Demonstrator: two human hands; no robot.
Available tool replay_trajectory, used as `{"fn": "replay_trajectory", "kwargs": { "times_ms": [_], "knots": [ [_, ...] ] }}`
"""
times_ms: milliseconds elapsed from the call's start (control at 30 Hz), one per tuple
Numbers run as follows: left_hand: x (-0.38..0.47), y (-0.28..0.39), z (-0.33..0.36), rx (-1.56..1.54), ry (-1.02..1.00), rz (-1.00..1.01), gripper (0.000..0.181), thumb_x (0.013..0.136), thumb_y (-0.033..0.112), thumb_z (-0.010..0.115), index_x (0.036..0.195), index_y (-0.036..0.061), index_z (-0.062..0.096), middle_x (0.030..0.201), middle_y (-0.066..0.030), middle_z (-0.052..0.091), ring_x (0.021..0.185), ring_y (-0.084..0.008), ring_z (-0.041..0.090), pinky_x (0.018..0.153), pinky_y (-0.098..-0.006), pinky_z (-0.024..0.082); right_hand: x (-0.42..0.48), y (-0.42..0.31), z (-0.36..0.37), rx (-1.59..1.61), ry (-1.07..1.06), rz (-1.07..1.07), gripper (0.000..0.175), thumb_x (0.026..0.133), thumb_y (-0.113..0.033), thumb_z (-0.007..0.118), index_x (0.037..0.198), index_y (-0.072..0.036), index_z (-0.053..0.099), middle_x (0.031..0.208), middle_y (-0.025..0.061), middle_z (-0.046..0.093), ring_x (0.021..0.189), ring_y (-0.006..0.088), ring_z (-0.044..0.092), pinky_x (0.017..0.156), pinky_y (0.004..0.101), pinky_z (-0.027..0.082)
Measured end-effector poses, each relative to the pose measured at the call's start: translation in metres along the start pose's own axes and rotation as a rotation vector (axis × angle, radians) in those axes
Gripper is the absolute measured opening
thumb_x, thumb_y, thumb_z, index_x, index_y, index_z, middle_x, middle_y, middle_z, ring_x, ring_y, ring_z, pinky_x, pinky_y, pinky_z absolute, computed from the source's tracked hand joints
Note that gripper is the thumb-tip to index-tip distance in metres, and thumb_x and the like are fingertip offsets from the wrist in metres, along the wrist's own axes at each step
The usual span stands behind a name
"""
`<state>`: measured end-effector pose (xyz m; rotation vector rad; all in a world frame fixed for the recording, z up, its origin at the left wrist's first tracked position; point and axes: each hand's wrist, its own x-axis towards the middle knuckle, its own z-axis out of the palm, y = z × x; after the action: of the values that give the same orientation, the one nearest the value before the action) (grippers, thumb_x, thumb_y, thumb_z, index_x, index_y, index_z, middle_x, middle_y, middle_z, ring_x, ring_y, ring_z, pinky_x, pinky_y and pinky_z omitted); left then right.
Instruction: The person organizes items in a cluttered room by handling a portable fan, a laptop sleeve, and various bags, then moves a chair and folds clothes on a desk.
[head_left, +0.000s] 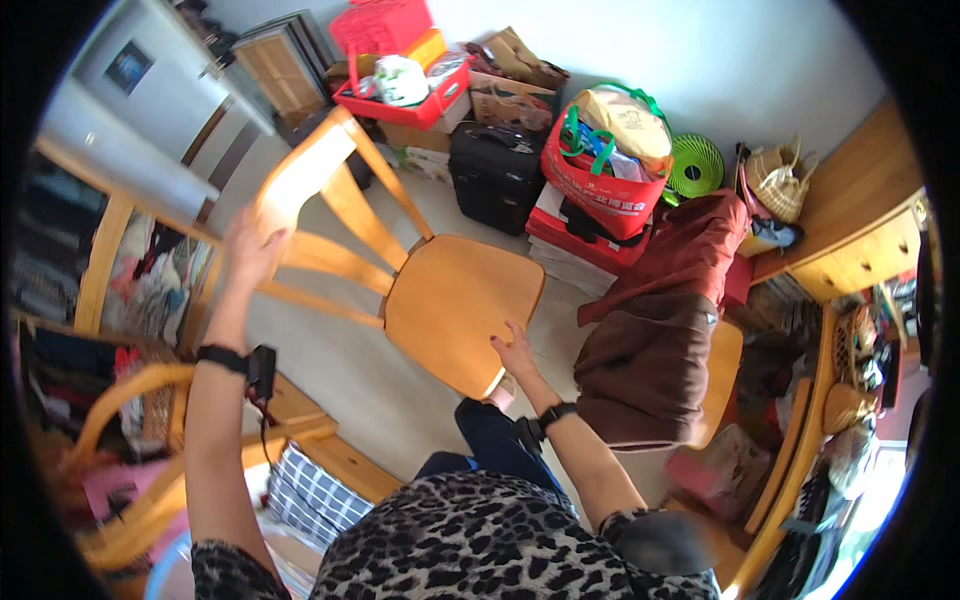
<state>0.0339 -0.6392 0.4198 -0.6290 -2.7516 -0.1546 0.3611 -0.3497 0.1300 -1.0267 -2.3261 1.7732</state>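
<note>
A light wooden chair (465, 300) stands in front of me, its slatted backrest towards the upper left. My left hand (255, 244) grips the lower end of the backrest's top rail. Over the front edge of the seat, my right hand (514, 351) has its fingers spread; whether a fingertip touches the seat cannot be told. To the right, a brown and rust-red cloth garment (649, 360) is draped over another wooden chair (724, 379), hiding most of it.
Behind the chair are a black suitcase (496, 180), a full red bag (600, 176), a green fan (694, 165) and a red basket (435, 109). Wooden furniture with a checked cushion (319, 491) is at lower left. Crowded shelves (799, 450) run along the right.
</note>
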Motion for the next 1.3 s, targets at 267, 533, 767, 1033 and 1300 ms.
{"fn": "replay_trajectory", "kwargs": {
  "times_ms": [267,533,767,1033,1300],
  "knots": [
    [0.101,-0.13,0.064,-0.813,-0.617,-0.335,0.03,0.09,0.02,0.068,0.112,0.0012,0.062,0.096,0.001,0.062,0.088,-0.0076,0.055,0.079,-0.0244,0.044,0.116,0.148,0.038,0.111,0.186,0.667,0.092,0.08,-0.045,0.071,0.148,-0.002,0.025,0.144,0.0243,0.04,0.132,0.0378,0.042,0.107,0.0419,0.038],
    [0.162,-0.087,0.091,-1.016,-0.776,-0.356,0.043,0.082,0.015,0.07,0.119,-0.0003,0.056,0.105,-0.0086,0.065,0.091,-0.0173,0.064,0.08,-0.0308,0.052,0.154,0.182,0.067,0.405,0.45,0.818,0.072,0.084,-0.048,0.068,0.134,0.0,0.048,0.13,0.0214,0.056,0.121,0.0317,0.053,0.097,0.0406,0.044],
    [0.169,-0.021,0.072,-1.029,-0.742,-0.226,0.045,0.08,0.016,0.07,0.118,-0.0017,0.055,0.103,-0.0094,0.065,0.089,-0.0175,0.064,0.081,-0.0311,0.051,0.161,0.202,0.038,0.769,0.496,0.736,0.036,0.088,-0.037,0.067,0.094,-0.002,0.068,0.081,0.0027,0.063,0.073,0.0182,0.059,0.069,0.0345,0.047],
    [0.178,0.086,0.094,-1.018,-0.768,-0.24,0.036,0.084,0.015,0.069,0.115,-0.0004,0.056,0.097,-0.0073,0.064,0.084,-0.0137,0.063,0.077,-0.0277,0.051,0.183,0.24,-0.074,0.808,0.705,0.689,0.048,0.089,-0.038,0.063,0.122,-0.002,0.06,0.117,0.0062,0.063,0.106,0.0194,0.056,0.093,0.0344,0.042],
    [0.176,0.176,0.107,-1.018,-0.726,-0.268,0.031,0.085,0.018,0.07,0.109,0.0014,0.06,0.094,-0.0071,0.065,0.084,-0.013,0.063,0.076,-0.0265,0.05,0.201,0.266,-0.155,0.73,0.822,0.599,0.052,0.091,-0.036,0.059,0.129,-0.001,0.055,0.129,0.0079,0.057,0.115,0.0206,0.052,0.098,0.0329,0.039]
  ]
}}
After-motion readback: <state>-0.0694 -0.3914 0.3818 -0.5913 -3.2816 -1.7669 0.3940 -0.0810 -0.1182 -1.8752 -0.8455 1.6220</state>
